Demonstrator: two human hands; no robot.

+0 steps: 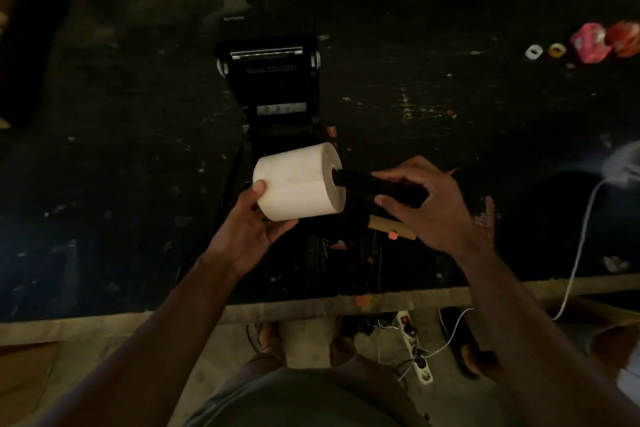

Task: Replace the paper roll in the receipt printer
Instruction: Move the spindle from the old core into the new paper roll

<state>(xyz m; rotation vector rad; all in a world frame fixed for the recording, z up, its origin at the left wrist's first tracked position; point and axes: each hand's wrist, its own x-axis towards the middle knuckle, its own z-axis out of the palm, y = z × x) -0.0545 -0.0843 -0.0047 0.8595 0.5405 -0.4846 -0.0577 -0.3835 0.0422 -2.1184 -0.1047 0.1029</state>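
My left hand (247,229) cups white paper roll (298,182) above dark counter (450,135), just before open receipt printer (268,87); right hand (426,204) grips black spindle (374,184), tip in roll core. Cardboard core (391,227) half hidden under right hand; printer bay too dark to read

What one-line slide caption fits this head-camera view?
Left hand holds a paper roll while right hand pushes a black spindle into its core, before the open printer.

printer (273,87) lid up, bay seemingly open; cardboard core (391,227) beside.
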